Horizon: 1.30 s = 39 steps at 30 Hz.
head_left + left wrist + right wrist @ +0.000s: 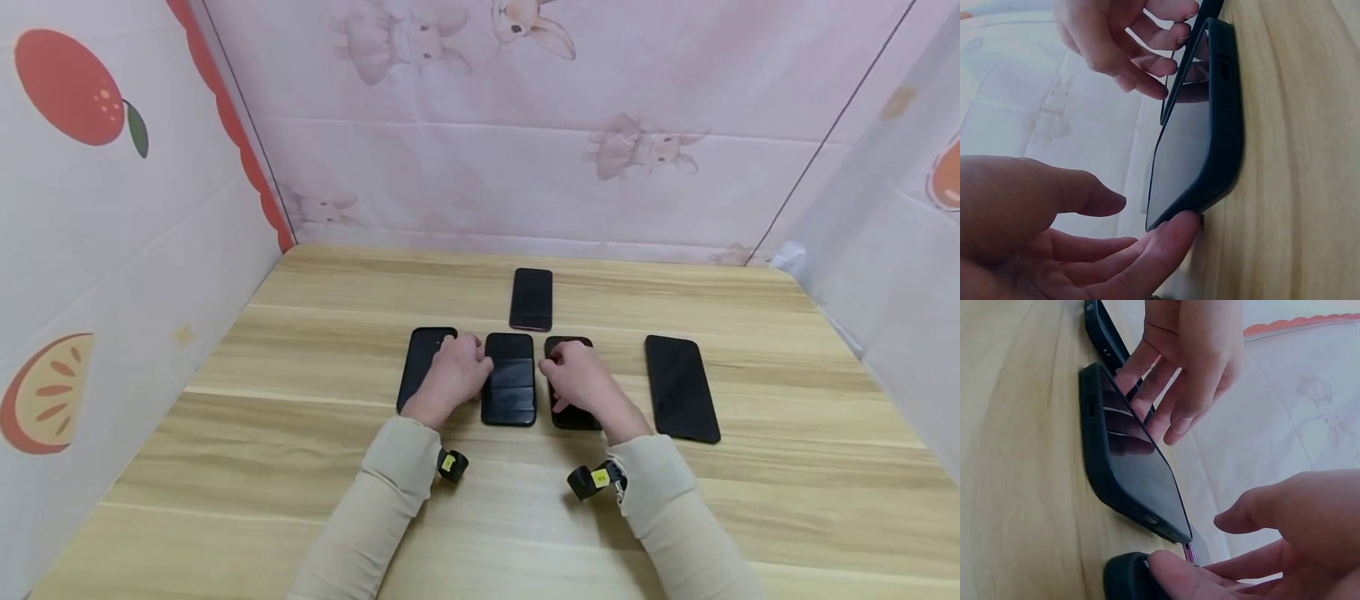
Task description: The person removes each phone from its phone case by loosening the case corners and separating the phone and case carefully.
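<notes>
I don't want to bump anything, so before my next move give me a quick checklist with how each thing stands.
1. Middle phone lying flat on the table: ok.
2. Left hand at the middle phone's edge: ok; a fingertip meets it in the left wrist view.
3. Right hand clear of the dark item beside that phone: not ok; it overlaps it.
4. Back phone away from both hands: ok.
5. Far-right phone apart from the right hand: ok.
6. Middle phone switched off: cannot tell; its screen shows only dark reflections.
</notes>
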### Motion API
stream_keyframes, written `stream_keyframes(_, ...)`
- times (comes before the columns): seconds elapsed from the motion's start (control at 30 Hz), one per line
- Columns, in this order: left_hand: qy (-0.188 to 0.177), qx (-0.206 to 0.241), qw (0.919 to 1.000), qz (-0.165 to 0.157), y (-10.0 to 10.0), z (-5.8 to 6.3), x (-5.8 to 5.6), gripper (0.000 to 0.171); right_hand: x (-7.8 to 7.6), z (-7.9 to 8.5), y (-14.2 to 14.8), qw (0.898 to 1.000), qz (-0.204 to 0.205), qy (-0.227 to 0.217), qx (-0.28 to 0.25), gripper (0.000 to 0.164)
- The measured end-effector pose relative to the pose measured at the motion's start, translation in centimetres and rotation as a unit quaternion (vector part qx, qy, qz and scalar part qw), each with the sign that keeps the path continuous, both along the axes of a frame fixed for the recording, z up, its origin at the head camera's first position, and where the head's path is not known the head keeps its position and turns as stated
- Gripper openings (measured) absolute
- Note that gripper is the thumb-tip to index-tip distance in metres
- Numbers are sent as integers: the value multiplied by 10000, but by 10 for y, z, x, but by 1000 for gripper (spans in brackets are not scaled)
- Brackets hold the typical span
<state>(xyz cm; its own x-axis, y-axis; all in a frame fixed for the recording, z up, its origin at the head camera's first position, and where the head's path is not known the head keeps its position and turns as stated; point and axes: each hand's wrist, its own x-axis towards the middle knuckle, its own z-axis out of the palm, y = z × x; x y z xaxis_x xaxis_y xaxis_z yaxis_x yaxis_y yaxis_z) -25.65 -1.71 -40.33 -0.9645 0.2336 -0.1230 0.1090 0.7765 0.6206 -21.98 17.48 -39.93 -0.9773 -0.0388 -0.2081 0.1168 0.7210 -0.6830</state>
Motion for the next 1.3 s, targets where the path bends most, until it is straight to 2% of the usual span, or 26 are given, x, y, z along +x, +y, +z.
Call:
stream_keyframes(0.2,-179,162,9997,-49,1,1,1,17,3,2,-9,9986,189,302,397,27)
stream_keyframes(0.37,-435,310,9985,-113,3,3,2,41,5,4,-19,9956,271,492,750,23)
stream_keyframes(0.5,-453,335,9984,-107,2,3,1,45,6,6,-23,9935,264,546,960,23)
stream_keyframes(0.63,-393,339,9986,-8,1,1,1,47,7,7,-24,9932,369,616,916,25)
stream_keyframes(0.83,-484,770,9957,154,0,-4,-3,56,6,6,-24,9962,301,593,566,38)
stream_keyframes(1.03,-707,1640,9839,-72,-1,-7,-5,36,5,5,-22,9970,201,751,-56,28)
stream_keyframes(1.13,-757,1846,9797,-184,-2,-6,-5,37,6,5,-21,9961,149,805,-331,25)
stream_keyframes(1.23,-792,2051,9753,-204,-3,-5,-5,38,6,6,-18,9947,77,812,-625,30)
stream_keyframes(1.3,-848,2195,9717,-221,-4,-3,-6,37,7,8,-15,9917,10,751,-1048,34)
